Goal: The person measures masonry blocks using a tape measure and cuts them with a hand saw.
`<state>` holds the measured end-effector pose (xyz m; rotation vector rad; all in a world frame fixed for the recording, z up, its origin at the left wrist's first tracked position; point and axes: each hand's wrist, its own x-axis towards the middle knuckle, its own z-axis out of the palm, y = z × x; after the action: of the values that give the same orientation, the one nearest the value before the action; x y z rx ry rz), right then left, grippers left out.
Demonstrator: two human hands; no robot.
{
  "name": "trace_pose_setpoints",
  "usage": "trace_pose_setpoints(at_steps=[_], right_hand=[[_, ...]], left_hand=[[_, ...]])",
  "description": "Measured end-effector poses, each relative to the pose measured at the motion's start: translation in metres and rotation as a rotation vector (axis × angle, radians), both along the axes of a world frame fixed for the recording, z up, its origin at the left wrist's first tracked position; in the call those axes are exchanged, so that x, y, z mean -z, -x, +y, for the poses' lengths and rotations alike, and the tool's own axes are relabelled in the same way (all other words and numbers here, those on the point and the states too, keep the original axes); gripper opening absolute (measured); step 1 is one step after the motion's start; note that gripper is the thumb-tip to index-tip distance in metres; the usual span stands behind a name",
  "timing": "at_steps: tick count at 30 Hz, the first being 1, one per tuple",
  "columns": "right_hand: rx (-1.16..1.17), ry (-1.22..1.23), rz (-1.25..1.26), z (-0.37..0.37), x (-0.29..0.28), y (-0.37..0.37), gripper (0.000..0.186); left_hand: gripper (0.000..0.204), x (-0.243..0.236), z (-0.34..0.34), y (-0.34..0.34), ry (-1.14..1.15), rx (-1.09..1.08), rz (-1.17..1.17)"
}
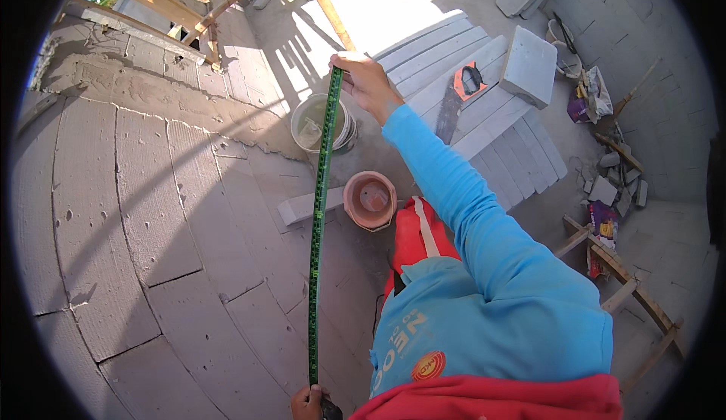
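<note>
A green tape measure (321, 216) is stretched out in front of the grey block wall, running between my two hands. At its far end, my right hand (363, 80) is closed on the blade, with the blue-sleeved arm reaching out. My left hand (306, 403) grips the near end at the lower edge of the view. Beside it shows a dark part that looks like the case, mostly cut off. The blade passes in front of a white bucket (308, 142) holding a light scrap. A reddish bucket (370, 199) stands just right of the blade.
Pale blocks (495, 144) lie in rows on the floor, with an orange-handled handsaw (451, 108) on top. A thick block (529, 68) rests there too. Rubble (616, 182) and bags lie at the right, near a wooden ladder-like frame (622, 269). The block wall (189, 254) fills the left.
</note>
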<state>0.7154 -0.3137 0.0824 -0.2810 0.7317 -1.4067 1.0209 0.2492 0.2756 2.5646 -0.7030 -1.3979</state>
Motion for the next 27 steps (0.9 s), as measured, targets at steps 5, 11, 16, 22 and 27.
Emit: trace_pose_setpoints(at_steps=[5, 11, 16, 22, 27], right_hand=[[-0.070, -0.263, 0.152, 0.241, 0.089, 0.068, 0.030], [-0.356, -0.534, 0.265, 0.449, 0.097, 0.103, 0.032], [-0.620, -0.368, 0.477, 0.503, 0.075, 0.125, 0.031], [-0.592, -0.294, 0.815, 0.512, 0.050, 0.192, 0.027], [-0.366, -0.480, 0.717, 0.530, 0.079, 0.292, 0.023]], left_hand=[[0.042, 0.126, -0.006, 0.028, 0.064, 0.306, 0.239], [0.040, 0.207, -0.048, 0.127, 0.090, 0.615, 0.358], [0.038, 0.245, -0.068, 0.190, 0.087, 0.772, 0.474], [0.038, 0.277, -0.082, 0.265, 0.110, 0.916, 0.636], [0.038, 0.288, -0.089, 0.335, 0.077, 0.879, 0.656]])
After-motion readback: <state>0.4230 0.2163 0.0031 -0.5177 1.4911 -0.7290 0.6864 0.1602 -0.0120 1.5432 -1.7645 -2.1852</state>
